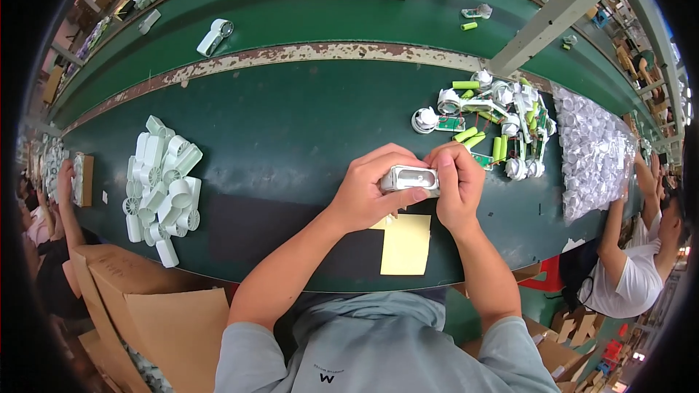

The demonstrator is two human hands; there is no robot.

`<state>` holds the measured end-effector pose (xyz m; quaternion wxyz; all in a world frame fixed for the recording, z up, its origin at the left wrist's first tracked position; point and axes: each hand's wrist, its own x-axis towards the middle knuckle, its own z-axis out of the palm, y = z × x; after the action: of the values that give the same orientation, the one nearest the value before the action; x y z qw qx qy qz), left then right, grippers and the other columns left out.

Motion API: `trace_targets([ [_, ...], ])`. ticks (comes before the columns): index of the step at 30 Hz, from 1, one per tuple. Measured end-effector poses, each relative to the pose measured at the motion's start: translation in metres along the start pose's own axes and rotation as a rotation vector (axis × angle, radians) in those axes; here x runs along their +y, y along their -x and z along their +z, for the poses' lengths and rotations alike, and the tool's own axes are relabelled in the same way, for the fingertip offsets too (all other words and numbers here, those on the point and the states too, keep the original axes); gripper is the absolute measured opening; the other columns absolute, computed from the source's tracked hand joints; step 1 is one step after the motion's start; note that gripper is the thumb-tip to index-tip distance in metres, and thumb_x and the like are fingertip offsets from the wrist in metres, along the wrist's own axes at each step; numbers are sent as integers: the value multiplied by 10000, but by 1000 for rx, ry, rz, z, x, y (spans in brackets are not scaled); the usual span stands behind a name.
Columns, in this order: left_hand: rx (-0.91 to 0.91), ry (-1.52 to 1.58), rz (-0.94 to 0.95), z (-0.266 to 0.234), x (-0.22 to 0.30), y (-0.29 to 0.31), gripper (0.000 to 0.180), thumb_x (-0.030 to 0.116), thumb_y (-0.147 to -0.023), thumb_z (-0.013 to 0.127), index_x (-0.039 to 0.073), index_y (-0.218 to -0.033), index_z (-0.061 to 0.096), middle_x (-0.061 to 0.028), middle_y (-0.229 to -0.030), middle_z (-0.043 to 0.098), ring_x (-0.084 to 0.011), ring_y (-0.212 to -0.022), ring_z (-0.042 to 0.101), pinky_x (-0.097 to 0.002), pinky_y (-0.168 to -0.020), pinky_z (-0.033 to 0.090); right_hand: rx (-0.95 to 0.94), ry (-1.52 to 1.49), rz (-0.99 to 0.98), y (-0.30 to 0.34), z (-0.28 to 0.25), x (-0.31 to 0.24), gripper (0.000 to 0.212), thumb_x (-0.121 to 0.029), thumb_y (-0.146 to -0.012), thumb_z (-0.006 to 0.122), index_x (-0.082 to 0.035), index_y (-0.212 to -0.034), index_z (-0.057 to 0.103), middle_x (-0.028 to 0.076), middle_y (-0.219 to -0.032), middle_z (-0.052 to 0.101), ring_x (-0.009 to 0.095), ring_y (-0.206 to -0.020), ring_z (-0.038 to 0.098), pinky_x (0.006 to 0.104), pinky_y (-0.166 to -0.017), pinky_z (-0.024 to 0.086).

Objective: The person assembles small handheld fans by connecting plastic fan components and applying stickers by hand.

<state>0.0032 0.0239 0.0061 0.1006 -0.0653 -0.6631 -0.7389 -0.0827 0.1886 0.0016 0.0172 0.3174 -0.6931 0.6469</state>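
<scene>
Above the front part of the green table, my left hand (364,188) and my right hand (460,188) grip a whitish plastic housing (410,177) between them. Its oblong, hollow end faces up, and fingers of both hands close around its sides. Just below lies a yellow paper sheet (405,246), partly over a dark mat (255,231). To the right of my hands is a heap of small assemblies with white motor parts (512,125), green circuit boards (451,124) and yellow-green battery cells (497,149).
Pale fan housings (162,185) are heaped at left. A clear bag of white parts (593,156) lies at right. Beyond a worn ledge (291,53), a green conveyor (291,18) carries scattered parts. A metal post (557,14) rises back right; cardboard (175,327) stands front left. Co-workers sit at both sides.
</scene>
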Motion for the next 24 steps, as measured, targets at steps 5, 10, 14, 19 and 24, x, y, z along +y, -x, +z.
trace_targets([
  [5,42,-36,33,3,1,1,321,196,-906,800,-39,-1101,702,-110,-1095,647,-133,-739,701,-245,-542,593,13,-29,35,2,5,-4,236,-86,-1050,508,15,-850,582,100,-814,659,137,-696,583,279,-634,463],
  [10,99,-205,167,0,-4,2,345,242,-841,866,3,-1044,720,-118,-993,674,-180,-768,686,-303,-649,553,24,-94,53,8,10,-6,235,-87,-1054,500,22,-863,582,109,-822,660,143,-704,588,281,-646,470],
  [14,102,-256,229,0,1,0,269,175,-848,818,7,-1034,721,-135,-998,677,-216,-842,678,-328,-745,542,38,-72,-17,10,10,-1,196,-93,-1055,507,22,-917,587,121,-899,670,145,-724,597,281,-652,474],
  [19,85,-278,264,2,4,1,280,96,-850,753,17,-1113,697,-149,-1130,639,-229,-967,670,-333,-822,545,20,-85,20,2,5,-8,182,-120,-1027,521,30,-1032,624,122,-989,665,152,-767,596,298,-703,476],
  [24,13,-361,319,7,8,2,373,136,-821,816,20,-1121,627,-155,-1211,556,-273,-985,650,-360,-773,554,-44,-101,121,2,-7,-7,298,-186,-1019,496,42,-946,674,111,-892,665,156,-755,578,291,-692,437],
])
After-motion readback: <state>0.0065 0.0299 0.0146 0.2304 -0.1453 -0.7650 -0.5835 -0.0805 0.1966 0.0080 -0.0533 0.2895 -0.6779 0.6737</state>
